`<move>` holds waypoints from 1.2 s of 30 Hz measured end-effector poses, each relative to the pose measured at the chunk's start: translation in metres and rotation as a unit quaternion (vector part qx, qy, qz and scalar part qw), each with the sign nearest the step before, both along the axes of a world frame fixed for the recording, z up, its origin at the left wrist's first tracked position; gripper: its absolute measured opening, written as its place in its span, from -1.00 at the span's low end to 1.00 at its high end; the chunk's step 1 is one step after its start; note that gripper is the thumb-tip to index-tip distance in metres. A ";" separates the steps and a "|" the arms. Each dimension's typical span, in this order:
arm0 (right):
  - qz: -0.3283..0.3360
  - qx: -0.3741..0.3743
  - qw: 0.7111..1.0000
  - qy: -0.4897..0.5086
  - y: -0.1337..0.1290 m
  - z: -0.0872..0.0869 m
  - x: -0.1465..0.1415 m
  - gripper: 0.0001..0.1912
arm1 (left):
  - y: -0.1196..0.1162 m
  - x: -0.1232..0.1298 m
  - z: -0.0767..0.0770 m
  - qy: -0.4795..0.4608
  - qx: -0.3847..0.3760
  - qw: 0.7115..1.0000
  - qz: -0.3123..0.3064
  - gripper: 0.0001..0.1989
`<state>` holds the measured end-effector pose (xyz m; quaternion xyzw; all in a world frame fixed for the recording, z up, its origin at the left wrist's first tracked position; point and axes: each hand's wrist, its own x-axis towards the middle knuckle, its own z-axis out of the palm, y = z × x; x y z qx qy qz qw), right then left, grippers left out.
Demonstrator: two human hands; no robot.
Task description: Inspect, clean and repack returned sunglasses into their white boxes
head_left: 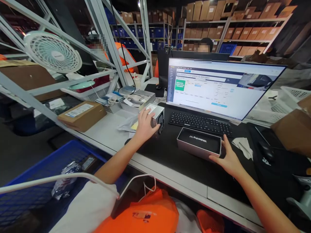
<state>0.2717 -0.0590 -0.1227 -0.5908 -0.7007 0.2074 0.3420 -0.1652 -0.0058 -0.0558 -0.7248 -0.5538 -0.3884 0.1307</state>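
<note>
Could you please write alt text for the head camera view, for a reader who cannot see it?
Two bare hands work at a desk: the left hand holds a small box, and the right hand touches an open box with a dark interior. Behind them stand a keyboard and a lit monitor.

Box (pixel 198 144) before keyboard (pixel 199 123), keyboard before monitor (pixel 209 89), mouse (pixel 265 151) right of box, carton (pixel 81 117) left on table (pixel 106 133)

Open box (pixel 198 149) reads approx. "Wakening" (upside-down); monitor (pixel 218 90) txt too sm.
</note>
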 end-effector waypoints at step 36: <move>0.059 0.405 0.911 -0.050 0.026 0.002 -0.034 -0.28 | 0.060 0.083 0.030 -0.312 -0.057 0.852 -0.417 0.17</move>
